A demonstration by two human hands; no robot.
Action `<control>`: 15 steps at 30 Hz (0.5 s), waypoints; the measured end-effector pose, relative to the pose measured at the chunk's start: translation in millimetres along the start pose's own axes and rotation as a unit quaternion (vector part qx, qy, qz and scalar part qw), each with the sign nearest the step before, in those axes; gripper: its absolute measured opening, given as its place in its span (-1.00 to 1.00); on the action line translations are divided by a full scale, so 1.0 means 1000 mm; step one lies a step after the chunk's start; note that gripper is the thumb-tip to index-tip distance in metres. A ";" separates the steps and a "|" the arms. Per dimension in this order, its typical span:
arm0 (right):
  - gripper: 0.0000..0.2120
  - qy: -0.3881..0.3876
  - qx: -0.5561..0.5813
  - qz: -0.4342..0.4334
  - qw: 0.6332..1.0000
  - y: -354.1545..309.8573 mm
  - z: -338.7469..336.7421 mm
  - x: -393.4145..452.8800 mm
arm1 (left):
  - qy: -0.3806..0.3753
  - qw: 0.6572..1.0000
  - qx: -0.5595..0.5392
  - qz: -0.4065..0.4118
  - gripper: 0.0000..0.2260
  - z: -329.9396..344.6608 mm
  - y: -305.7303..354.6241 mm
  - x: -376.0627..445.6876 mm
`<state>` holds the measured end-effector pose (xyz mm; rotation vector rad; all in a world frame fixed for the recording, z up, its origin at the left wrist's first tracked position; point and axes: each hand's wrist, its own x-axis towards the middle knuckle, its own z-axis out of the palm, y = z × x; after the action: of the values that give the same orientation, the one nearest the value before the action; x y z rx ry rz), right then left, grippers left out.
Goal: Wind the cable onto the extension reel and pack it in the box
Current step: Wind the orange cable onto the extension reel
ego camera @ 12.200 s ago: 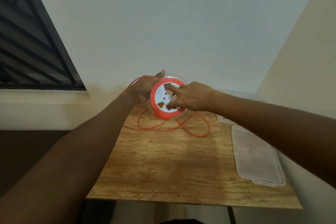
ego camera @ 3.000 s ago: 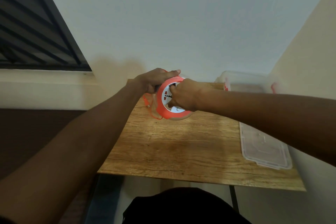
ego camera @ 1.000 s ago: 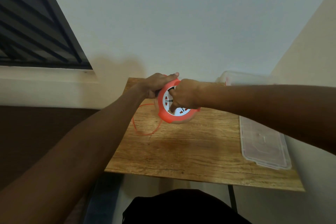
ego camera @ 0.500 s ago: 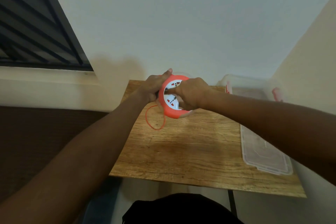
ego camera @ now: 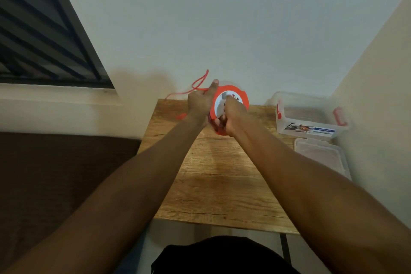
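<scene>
1. Right, nearest the camera, two bare forearms reach out over the wooden table (ego camera: 222, 184), meeting above its far half.
2. The right hand (ego camera: 233, 118) is curled against the white socket face of the orange extension reel (ego camera: 231, 98), fingers bent onto it and gripping.
3. The left hand (ego camera: 200, 102) wraps the reel's left rim, thumb pointing up along the edge, holding it clear of the tabletop.
4. The loose orange cable (ego camera: 198, 84) loops up behind the left hand, and a short bit trails left past the table's far corner.
5. Off to the right, the clear lid (ego camera: 320, 155) lies flat on the table by the wall.
6. Just beyond it stands the open clear box (ego camera: 311, 118) with red latches, well apart from the reel.
</scene>
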<state>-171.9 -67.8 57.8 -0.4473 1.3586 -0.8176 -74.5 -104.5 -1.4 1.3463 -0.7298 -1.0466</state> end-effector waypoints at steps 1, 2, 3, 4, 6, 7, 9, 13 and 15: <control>-0.79 -0.007 -0.010 -0.003 1.000 -0.001 -0.001 -0.001 | -0.003 1.000 -0.004 -0.009 -0.68 -0.003 -0.002 0.001; -0.86 -0.018 -0.039 -0.023 0.999 -0.001 -0.002 -0.002 | -0.008 1.000 -0.004 -0.021 -0.66 -0.006 -0.002 0.002; -0.91 -0.030 -0.083 -0.055 0.995 -0.001 -0.004 -0.004 | -0.016 0.999 -0.003 -0.032 -0.63 -0.009 -0.001 0.004; -0.89 -0.044 -0.124 -0.086 0.988 0.000 -0.006 -0.006 | -0.025 0.999 -0.003 -0.038 -0.60 -0.011 0.000 0.006; -0.73 -0.062 -0.217 -0.168 0.960 0.000 -0.012 -0.010 | -0.036 0.998 0.000 -0.047 -0.58 -0.016 0.004 0.011; -0.64 -0.055 -0.298 -0.239 0.922 -0.001 -0.015 -0.010 | -0.035 0.998 0.009 -0.052 -0.57 -0.019 0.006 0.012; -0.51 -0.018 -0.509 -0.410 0.757 -0.008 -0.024 -0.006 | -0.031 0.997 0.055 -0.055 -0.56 -0.026 0.009 0.017; -0.54 -0.050 -0.790 -0.508 0.340 -0.037 -0.040 -0.001 | -0.048 0.993 0.066 -0.085 -0.60 -0.036 0.011 0.022; -0.47 -0.099 -0.845 -0.488 0.193 -0.048 -0.046 0.005 | -0.084 0.989 0.074 -0.097 -0.59 -0.038 0.012 0.023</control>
<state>-229.0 -94.9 80.2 -3.3011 0.9071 0.4514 -29.2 -111.2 2.0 1.4917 -0.8262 -1.2935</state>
